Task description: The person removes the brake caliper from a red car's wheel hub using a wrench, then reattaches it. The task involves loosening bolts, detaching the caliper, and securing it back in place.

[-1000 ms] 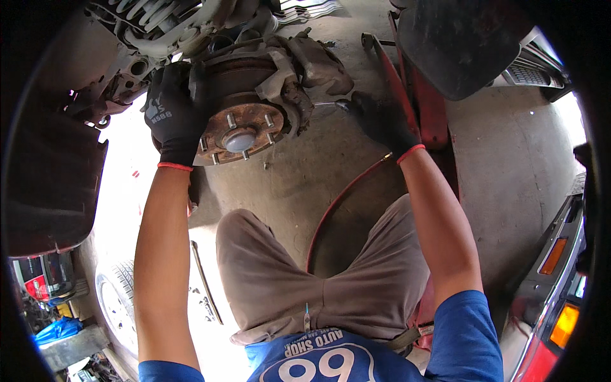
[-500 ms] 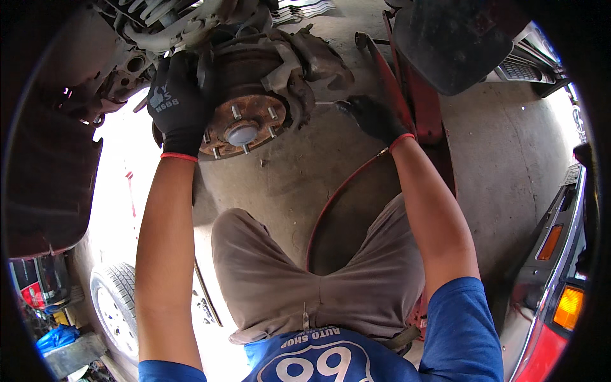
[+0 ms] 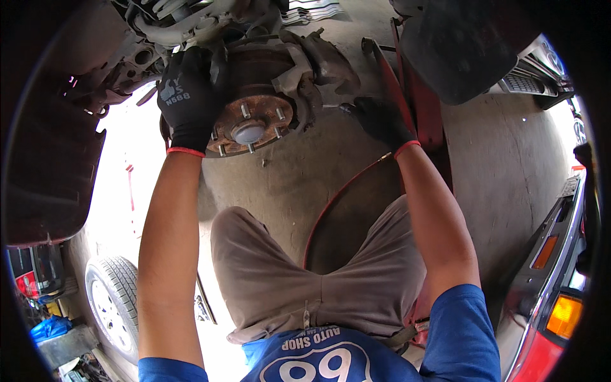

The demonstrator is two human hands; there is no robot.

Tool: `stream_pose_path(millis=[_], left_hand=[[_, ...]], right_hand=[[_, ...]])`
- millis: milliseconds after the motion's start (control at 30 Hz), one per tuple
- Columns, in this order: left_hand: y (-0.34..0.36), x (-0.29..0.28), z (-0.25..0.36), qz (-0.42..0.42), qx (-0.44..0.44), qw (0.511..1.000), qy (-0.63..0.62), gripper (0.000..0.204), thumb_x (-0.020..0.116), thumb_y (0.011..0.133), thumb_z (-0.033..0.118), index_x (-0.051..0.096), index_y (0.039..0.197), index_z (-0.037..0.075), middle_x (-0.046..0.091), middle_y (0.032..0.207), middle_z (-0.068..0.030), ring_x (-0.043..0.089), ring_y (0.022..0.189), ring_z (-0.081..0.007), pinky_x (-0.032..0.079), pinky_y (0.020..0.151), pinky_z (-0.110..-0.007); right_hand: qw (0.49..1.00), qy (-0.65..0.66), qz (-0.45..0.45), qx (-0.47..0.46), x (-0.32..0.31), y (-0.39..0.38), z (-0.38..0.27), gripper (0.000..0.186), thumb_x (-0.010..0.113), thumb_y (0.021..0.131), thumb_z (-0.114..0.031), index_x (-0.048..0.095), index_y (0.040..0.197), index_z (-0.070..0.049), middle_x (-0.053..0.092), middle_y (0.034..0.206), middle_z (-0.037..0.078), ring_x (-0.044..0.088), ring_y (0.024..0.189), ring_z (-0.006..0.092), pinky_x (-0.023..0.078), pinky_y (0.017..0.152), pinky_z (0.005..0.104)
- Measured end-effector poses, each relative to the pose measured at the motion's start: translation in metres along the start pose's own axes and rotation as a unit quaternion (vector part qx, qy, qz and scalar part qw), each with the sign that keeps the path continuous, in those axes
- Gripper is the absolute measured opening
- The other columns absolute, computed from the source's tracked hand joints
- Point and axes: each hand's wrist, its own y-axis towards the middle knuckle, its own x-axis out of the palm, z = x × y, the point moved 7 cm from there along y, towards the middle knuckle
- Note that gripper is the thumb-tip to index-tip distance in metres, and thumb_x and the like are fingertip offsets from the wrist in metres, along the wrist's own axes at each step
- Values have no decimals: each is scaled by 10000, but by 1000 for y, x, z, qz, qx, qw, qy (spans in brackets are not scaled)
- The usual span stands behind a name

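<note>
A rusty brake rotor with a wheel hub and several studs (image 3: 245, 131) hangs under the raised vehicle, ahead of me. My left hand (image 3: 191, 95), in a black glove with a red cuff, is curled against the rotor's left side, its fingertips hidden among the dark parts. On the rotor's right sits the brake caliper with its bracket (image 3: 328, 63). My right hand (image 3: 380, 120), gloved alike, is closed around a thin metal tool (image 3: 331, 106) that points left toward the bracket. The tool's exact kind is too small to tell.
A red jack (image 3: 425, 108) stands just right of my right hand. A red hose (image 3: 337, 197) curves over the concrete floor. Suspension parts (image 3: 184, 28) hang above my left hand. A loose wheel (image 3: 112, 304) lies at lower left; another vehicle's bumper (image 3: 541, 254) is at right.
The view has shifted slightly, so the rotor and caliper appear a little farther right. Both hands keep nearly the same places on the rotor and the tool.
</note>
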Motion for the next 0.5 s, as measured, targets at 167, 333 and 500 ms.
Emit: stream_pose_path(millis=[167, 333, 500], left_hand=[[0, 2, 1, 4, 21, 1000, -3, 357, 675, 917, 451, 692, 913, 95, 686, 926, -126, 679, 849, -353, 529, 725, -471], [1, -2, 4, 21, 30, 999, -17, 357, 667, 923, 446, 687, 912, 90, 684, 924, -134, 674, 848, -369, 527, 727, -483], [-3, 3, -3, 10, 20, 1000, -18, 338, 664, 929, 416, 685, 916, 79, 683, 926, -146, 668, 885, -386, 526, 757, -485]], right_hand=[[991, 120, 39, -40, 31, 15, 20, 521, 451, 1052, -512, 699, 1062, -54, 702, 1057, 215, 654, 1004, 434, 500, 859, 522], [986, 118, 58, -105, 48, 22, 17, 418, 516, 1041, -420, 704, 1072, -49, 703, 1021, 219, 666, 939, 430, 514, 815, 514], [998, -5, 67, -1, 46, -36, 5, 392, 526, 1037, -413, 722, 1067, -75, 717, 979, 196, 681, 884, 419, 528, 795, 498]])
